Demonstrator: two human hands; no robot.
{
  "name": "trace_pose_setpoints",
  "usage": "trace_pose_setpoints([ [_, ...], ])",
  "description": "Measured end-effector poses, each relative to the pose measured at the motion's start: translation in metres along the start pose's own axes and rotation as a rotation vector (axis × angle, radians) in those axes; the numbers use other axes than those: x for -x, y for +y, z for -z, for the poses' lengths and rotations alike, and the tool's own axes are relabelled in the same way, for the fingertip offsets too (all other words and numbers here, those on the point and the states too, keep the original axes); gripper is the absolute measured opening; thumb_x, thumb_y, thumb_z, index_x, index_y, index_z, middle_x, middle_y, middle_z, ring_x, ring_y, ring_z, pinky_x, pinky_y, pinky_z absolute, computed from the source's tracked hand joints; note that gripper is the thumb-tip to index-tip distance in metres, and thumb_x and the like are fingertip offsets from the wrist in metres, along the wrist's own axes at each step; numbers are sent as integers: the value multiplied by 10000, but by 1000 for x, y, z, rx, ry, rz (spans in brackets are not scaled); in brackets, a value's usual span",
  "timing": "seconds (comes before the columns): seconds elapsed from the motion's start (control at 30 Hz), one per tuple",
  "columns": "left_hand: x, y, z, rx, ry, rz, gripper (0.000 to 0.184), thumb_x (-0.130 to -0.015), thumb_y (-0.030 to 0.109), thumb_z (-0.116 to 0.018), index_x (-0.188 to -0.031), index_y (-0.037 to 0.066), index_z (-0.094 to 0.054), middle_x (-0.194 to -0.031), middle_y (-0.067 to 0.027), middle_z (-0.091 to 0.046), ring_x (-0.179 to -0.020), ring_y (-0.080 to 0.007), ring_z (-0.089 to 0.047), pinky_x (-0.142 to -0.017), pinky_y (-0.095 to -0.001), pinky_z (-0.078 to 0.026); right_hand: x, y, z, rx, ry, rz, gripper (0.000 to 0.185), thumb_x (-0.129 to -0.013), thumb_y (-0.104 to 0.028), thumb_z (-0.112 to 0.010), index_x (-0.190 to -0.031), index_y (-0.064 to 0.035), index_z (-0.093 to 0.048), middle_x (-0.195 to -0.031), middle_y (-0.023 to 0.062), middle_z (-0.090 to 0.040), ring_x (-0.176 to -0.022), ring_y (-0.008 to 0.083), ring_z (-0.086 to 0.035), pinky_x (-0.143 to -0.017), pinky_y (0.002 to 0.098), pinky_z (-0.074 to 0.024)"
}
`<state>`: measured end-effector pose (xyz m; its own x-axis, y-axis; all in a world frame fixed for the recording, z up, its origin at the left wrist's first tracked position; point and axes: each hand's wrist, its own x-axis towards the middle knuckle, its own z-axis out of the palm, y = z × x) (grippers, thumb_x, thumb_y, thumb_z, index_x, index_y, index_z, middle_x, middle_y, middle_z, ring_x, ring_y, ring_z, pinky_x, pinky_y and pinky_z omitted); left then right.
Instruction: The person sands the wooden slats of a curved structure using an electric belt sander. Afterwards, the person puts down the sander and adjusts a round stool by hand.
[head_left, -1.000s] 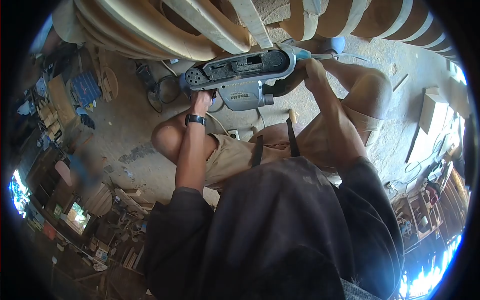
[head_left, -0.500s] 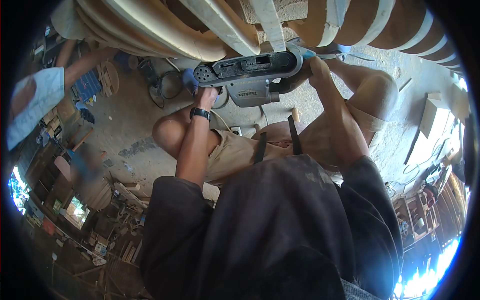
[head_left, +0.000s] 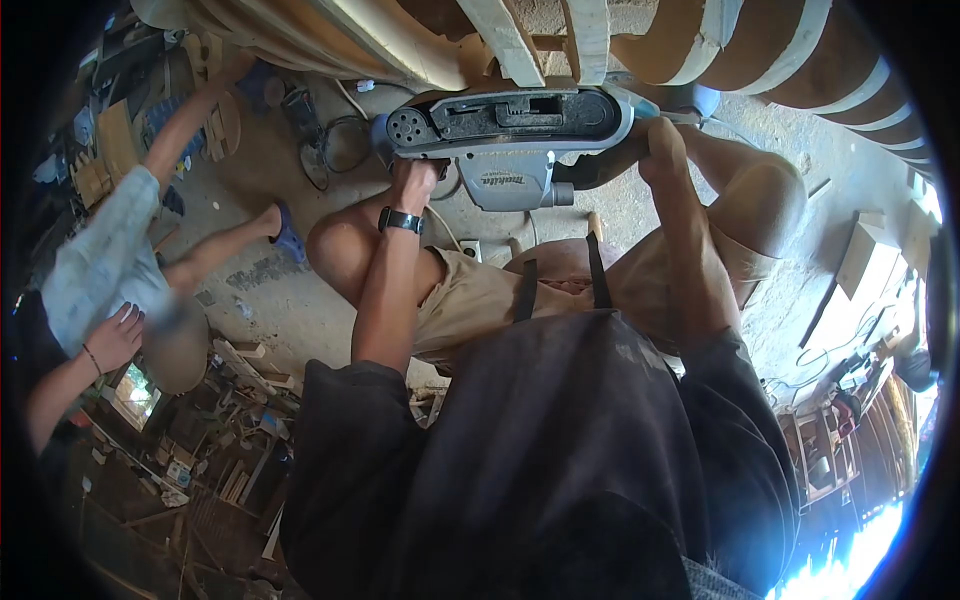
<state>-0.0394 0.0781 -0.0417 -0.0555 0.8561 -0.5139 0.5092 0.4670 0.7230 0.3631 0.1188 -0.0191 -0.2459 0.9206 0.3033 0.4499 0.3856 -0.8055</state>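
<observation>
A grey and black Makita belt sander [head_left: 505, 180] lies sideways at the near side of a curved, ribbed wooden piece [head_left: 440, 50]. Its top edge is beside the ends of two pale slats [head_left: 588, 45]; contact with the wood cannot be made out. My left hand [head_left: 416, 178], below a black wristwatch, is closed on the front end of the sander, its fingers partly hidden underneath. Around the rear handle my right hand [head_left: 660, 148] is wrapped, with its fingers mostly out of sight.
Another person [head_left: 110, 260] in a light shirt is at the left, one arm stretched toward the wooden piece. Cables [head_left: 345, 145] lie on the concrete floor. Timber scraps and tools clutter the left side; a pale box [head_left: 865, 250] stands at the right.
The belt sander and both my hands have shifted slightly; the sander sits a little further right and higher. At the left, the other person has come further into view.
</observation>
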Motion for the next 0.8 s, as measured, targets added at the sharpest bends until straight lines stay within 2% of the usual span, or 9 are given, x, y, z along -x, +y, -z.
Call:
trace_pose_setpoints([
  [0.13,9,18,1,154,45,13,212,-823,115,-572,-992,-6,-614,-855,-29,-609,-707,-114,-522,-619,-270,-447,3,1,1,-24,7,-38,211,-612,56,-536,-811,-16,-530,-757,170,-614,-675,356,-598,-610,416,-473],
  [0.2,15,31,3,307,79,212,180,-786,66,-605,-952,-4,-611,-857,-68,-660,-751,-205,-587,-692,-324,-466,3,0,1,-63,22,-33,204,-623,54,-532,-815,-13,-528,-757,166,-612,-670,346,-600,-601,404,-475],
  [0.4,6,-9,6,-89,15,-28,189,-770,112,-574,-922,17,-635,-902,-139,-660,-792,-294,-610,-723,-373,-469,-2,-15,4,9,24,-29,191,-636,65,-526,-812,-8,-523,-752,153,-609,-652,319,-605,-576,383,-477],
  [0.5,4,-10,4,-37,7,-13,198,-772,118,-569,-928,20,-640,-944,-156,-652,-848,-321,-603,-752,-387,-466,-1,-9,0,16,43,36,295,-581,175,-492,-822,10,-536,-748,140,-566,-644,270,-580,-557,325,-465],
  [0.57,2,-7,3,50,40,-2,200,-776,117,-569,-936,21,-640,-959,-157,-651,-873,-327,-598,-764,-388,-464,2,-5,-4,16,44,10,267,-573,129,-512,-806,-1,-526,-741,147,-581,-628,305,-584,-552,356,-467],
  [0.67,-2,-9,2,-87,27,-121,201,-768,94,-570,-939,11,-636,-964,-156,-653,-895,-317,-596,-778,-373,-460,2,1,-6,26,43,8,256,-550,81,-533,-787,-14,-515,-730,154,-594,-612,346,-585,-548,392,-469],
  [0.7,-1,-7,3,-38,32,-37,154,-787,98,-571,-908,13,-615,-888,-112,-628,-780,-222,-551,-684,-338,-457,3,3,-7,34,38,29,266,-536,80,-534,-783,-18,-513,-726,156,-592,-611,351,-582,-548,396,-468],
  [0.77,-4,-3,3,12,39,43,114,-807,101,-573,-878,15,-593,-812,-69,-604,-665,-127,-506,-590,-302,-455,1,7,-10,43,35,35,250,-550,77,-531,-779,-21,-513,-721,154,-592,-613,353,-583,-548,398,-469],
  [0.8,-3,-1,1,-55,42,12,125,-803,108,-572,-892,22,-590,-817,-65,-595,-671,-133,-494,-621,-300,-452,2,10,-11,53,31,39,234,-563,73,-528,-775,-24,-512,-715,152,-592,-616,354,-585,-549,401,-469],
])
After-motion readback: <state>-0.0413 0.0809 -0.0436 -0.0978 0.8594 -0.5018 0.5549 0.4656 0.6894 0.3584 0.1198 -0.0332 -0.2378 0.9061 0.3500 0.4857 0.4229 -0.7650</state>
